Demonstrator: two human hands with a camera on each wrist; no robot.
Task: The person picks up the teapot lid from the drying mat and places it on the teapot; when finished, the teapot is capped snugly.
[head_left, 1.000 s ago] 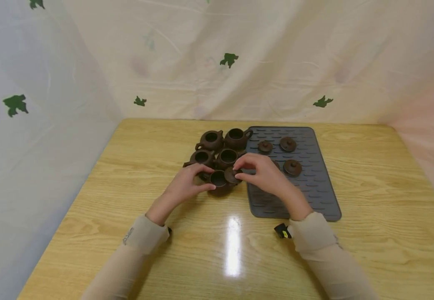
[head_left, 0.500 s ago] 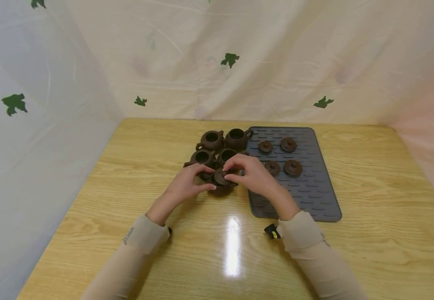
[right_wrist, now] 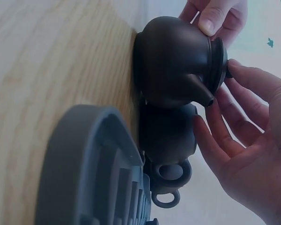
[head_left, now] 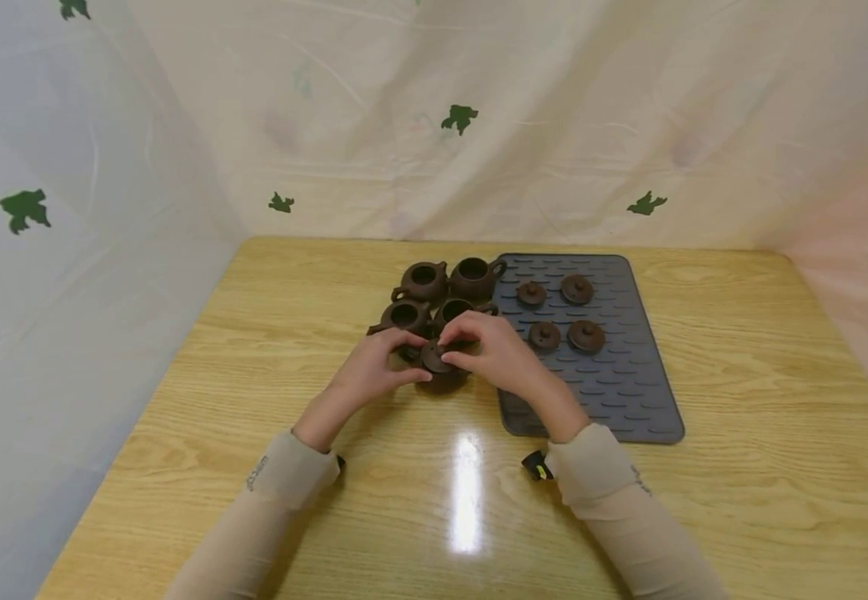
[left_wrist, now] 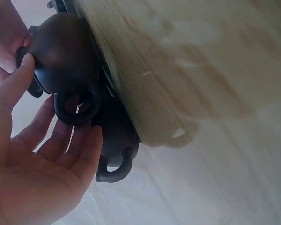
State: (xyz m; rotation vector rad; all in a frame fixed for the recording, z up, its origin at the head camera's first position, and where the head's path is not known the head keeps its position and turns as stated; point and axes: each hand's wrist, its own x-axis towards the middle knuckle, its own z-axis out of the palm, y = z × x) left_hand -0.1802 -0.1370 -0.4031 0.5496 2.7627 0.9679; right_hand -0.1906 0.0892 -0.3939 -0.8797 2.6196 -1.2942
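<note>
A dark brown teapot [head_left: 443,384] stands on the wooden table at the near end of a cluster of similar teapots. My left hand [head_left: 373,365] grips it from the left, thumb against its upper body in the left wrist view and fingers curled by the handle [left_wrist: 77,115]. With thumb and index finger, my right hand [head_left: 499,353] pinches the knob of a dark lid [head_left: 430,357]. The right wrist view has that lid [right_wrist: 219,65] on the teapot's mouth, above the spout [right_wrist: 201,90]. Whether it is fully seated I cannot tell.
Several lidless teapots [head_left: 423,285] stand close together just behind. To the right, a grey ridged mat [head_left: 591,400] bears several lids, one of them a round lid [head_left: 586,337] with a knob. A pale curtain [head_left: 358,150] hangs behind the table [head_left: 253,383].
My right hand has carried the lid leftward from beside the teapot's rim onto its mouth, and the lid has gone from tilted to flatter. The left hand has stayed in place.
</note>
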